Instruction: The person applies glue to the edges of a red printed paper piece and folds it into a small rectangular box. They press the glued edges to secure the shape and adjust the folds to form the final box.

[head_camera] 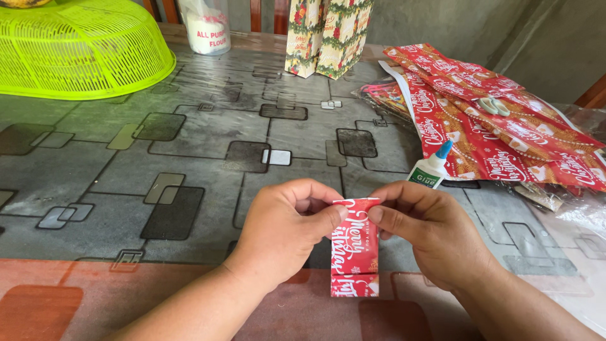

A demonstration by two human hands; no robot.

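**Grey patterned table, both hands on a folded red strip**

Grey tablecloth (189, 151) with square outlines lies under my hands. My left hand (284, 230) and right hand (423, 237) both pinch the top edge of a folded red paper strip (355, 249), thumbs closed on it (white lettering on the strip). It hangs upright between them, near the table's front edge. Just behind the right hand lies a glue bottle (430, 169) with a blue cap, then a pile of red wrapping paper (505, 136). Far left sits a green mesh cover (76, 50).
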